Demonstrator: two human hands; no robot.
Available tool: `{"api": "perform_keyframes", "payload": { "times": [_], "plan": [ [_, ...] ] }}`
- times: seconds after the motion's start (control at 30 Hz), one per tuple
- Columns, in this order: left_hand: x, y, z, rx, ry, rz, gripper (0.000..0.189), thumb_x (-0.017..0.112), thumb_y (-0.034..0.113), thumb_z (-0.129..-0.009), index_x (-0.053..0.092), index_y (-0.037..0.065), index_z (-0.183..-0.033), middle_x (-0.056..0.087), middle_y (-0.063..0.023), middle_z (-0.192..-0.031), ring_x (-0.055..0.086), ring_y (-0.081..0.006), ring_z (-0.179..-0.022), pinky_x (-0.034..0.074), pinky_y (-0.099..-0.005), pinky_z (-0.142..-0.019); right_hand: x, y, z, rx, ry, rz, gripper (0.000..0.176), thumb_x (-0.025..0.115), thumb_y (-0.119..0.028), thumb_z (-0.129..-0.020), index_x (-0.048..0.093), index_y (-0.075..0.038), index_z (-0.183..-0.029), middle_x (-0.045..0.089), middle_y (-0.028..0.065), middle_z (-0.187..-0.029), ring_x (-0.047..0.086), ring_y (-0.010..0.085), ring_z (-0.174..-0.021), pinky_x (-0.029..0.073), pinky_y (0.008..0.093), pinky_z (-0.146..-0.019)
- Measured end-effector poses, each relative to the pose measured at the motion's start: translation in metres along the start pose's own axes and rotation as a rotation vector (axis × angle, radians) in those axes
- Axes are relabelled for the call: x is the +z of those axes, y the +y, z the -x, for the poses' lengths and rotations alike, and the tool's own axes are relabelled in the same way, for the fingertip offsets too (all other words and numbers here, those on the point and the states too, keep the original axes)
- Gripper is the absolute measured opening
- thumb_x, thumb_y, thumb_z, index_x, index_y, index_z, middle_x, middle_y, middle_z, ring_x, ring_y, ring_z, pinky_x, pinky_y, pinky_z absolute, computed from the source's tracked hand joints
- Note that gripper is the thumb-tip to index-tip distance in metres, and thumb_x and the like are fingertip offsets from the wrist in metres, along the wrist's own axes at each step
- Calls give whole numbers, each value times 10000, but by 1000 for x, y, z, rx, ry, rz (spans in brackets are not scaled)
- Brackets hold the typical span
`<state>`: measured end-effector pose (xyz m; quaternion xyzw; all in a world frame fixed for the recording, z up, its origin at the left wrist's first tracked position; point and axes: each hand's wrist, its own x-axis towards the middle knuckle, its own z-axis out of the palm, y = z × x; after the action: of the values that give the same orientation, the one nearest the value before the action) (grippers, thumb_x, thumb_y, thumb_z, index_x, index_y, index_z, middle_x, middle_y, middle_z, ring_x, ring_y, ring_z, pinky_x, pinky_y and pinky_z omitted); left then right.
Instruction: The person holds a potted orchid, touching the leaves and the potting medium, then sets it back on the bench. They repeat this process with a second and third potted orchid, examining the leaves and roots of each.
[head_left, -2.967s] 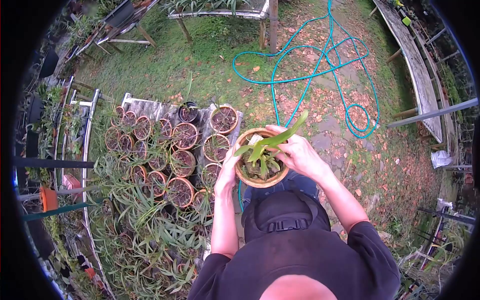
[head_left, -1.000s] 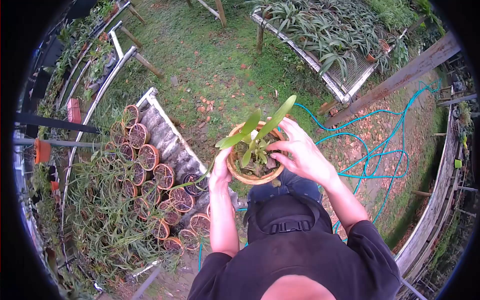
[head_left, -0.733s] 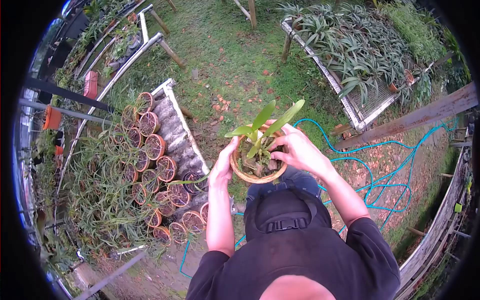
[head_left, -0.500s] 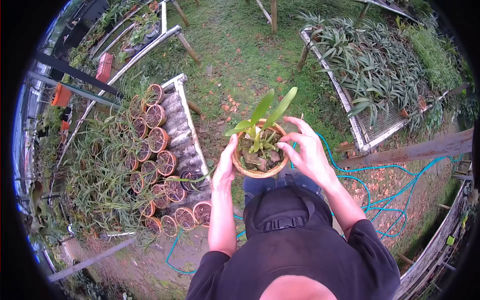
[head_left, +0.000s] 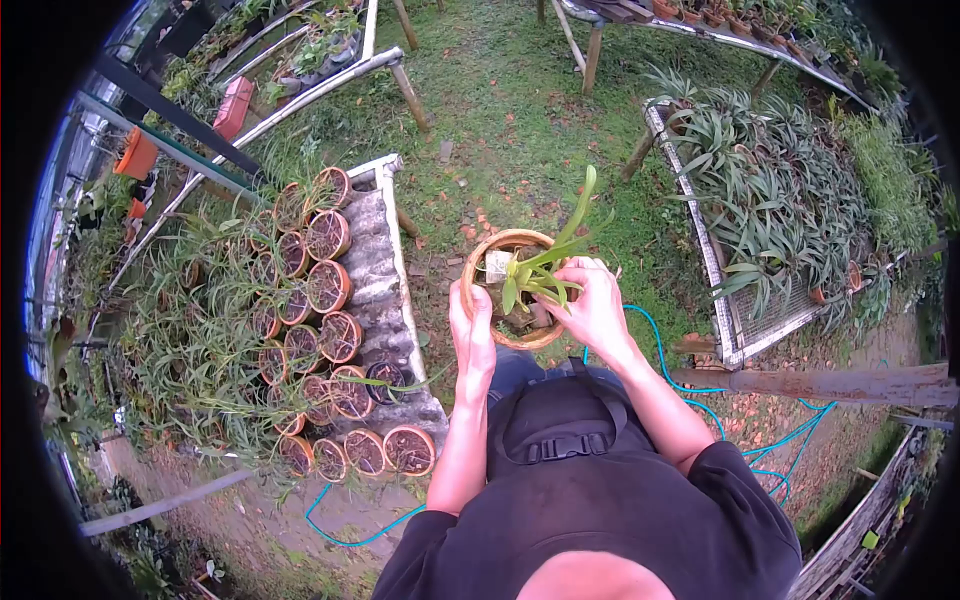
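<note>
My left hand (head_left: 472, 335) is closed around the left side of a round clay pot (head_left: 510, 238), thumb over the rim. The pot is held up in front of my body, its open top tipped toward me. A green orchid-like plant (head_left: 575, 235) with long strap leaves grows from it and leans right. Beside its base, a small white tag (head_left: 497, 265) stands inside the pot. My right hand (head_left: 592, 305) reaches over the right rim, fingers pinched on the plant's lower shoots; the fingertips are partly hidden by leaves.
On the left, a corrugated bench (head_left: 375, 270) carries several potted plants (head_left: 340, 337). A mesh bench (head_left: 735, 330) with many leafy plants stands right. A teal hose (head_left: 650, 325) lies on the ground near a wooden beam (head_left: 850, 385). A black backpack or bag (head_left: 560, 420) is at my chest.
My right hand has moved from the pot's right rim in to the plant's base. The plant now leans further right, and the pot has turned. The view has shifted slightly.
</note>
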<state>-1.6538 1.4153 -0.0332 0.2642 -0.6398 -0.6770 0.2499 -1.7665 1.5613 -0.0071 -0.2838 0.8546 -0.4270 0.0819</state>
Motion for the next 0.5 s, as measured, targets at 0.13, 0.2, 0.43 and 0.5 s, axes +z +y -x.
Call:
{"api": "perform_keyframes", "payload": {
  "times": [0.13,0.2,0.43,0.5],
  "plan": [
    [-15,-12,-50,14,28,3,623,526,523,-1058,531,-25,-1354,599,-104,-1186,541,-192,-1108,419,-358,-1015,31,5,-44,13,-1,-20,246,817,-183,-799,784,-24,-984,685,141,-950,611,308,-906,498,430,-835],
    [-26,-15,-74,-11,18,39,631,531,527,-1055,530,-26,-1358,595,-105,-1193,537,-191,-1117,415,-357,-1020,42,1,-65,-23,3,5,204,789,-148,-822,763,-13,-973,680,144,-958,612,309,-901,497,437,-840],
    [-76,-21,-155,-157,2,294,622,517,483,-1072,481,-20,-1436,578,-131,-1353,507,-205,-1292,392,-370,-1108,50,-49,-139,42,-49,-154,50,613,-19,-968,593,21,-990,620,99,-876,606,181,-721,497,331,-682],
    [-86,-26,-171,-214,48,424,620,510,472,-1075,459,-11,-1461,574,-135,-1376,516,-209,-1306,396,-375,-1123,56,-44,-155,136,14,-394,44,581,-21,-1001,571,19,-1017,650,80,-854,619,147,-727,517,327,-700]
  ]
}}
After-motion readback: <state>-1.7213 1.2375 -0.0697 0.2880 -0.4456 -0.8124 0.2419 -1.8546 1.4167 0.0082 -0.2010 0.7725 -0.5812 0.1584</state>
